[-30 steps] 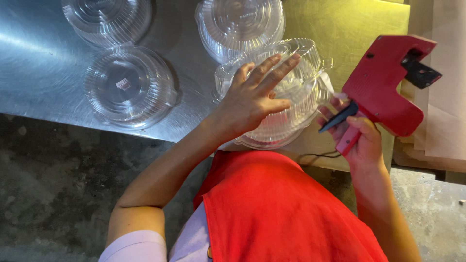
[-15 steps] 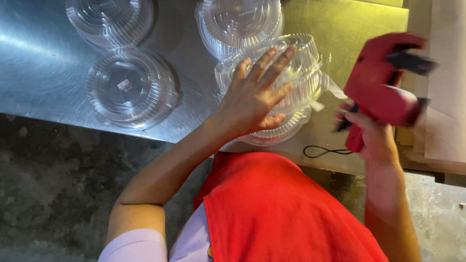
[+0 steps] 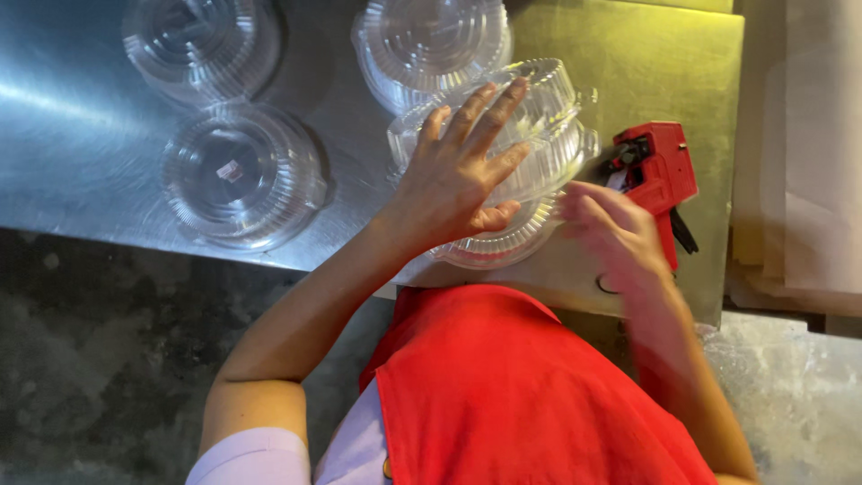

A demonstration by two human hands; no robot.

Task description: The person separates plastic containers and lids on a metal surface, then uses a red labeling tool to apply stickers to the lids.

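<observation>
**Q:** what've your hands got going on at the steel table (image 3: 90, 126)?

**Me:** My left hand (image 3: 458, 175) lies flat with fingers spread on top of the clear domed container (image 3: 539, 135), which sits at the table's near edge, right in front of my red apron (image 3: 521, 395). My right hand (image 3: 611, 233) is blurry, fingers loosely open, holding nothing, touching that container's right rim. The red label gun (image 3: 660, 175) lies just right of the container. Three more clear containers sit to its left and behind it.
</observation>
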